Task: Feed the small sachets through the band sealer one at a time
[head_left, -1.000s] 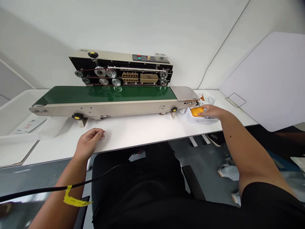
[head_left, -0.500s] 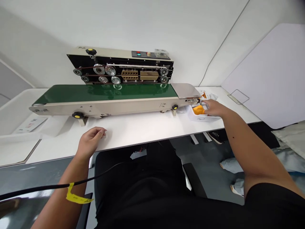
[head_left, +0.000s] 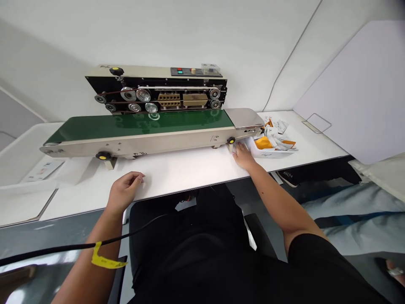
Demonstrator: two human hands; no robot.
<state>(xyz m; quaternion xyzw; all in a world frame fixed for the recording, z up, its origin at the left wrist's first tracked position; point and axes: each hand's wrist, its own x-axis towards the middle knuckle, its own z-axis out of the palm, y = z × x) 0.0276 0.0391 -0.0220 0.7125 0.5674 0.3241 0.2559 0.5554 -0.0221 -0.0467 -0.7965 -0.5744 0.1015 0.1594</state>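
Note:
My left hand point(head_left: 125, 190) rests on the white table with its fingers curled in and nothing seen in them. At the right end of the band sealing machine point(head_left: 177, 137), my right hand point(head_left: 243, 157) lies on the tabletop by the machine's foot, fingers stretched forward. It covers the place where a small printed white piece lay; I see nothing gripped. Just right of this hand stands a white bin point(head_left: 268, 155), filled with white packets and an orange packet point(head_left: 263, 142). The machine's green conveyor belt point(head_left: 139, 126) carries nothing.
A large white tray point(head_left: 72, 173) at the left holds printed white packets point(head_left: 42, 169). A black cable point(head_left: 63, 250) with a yellow tag point(head_left: 107, 264) crosses my left forearm. Another person's legs point(head_left: 357, 207) are at the right. A white panel point(head_left: 354, 97) stands behind the table.
My right hand has left the bin of packets and moved left to the tabletop beside the machine's foot. My left hand has stayed in place. The view has shifted slightly.

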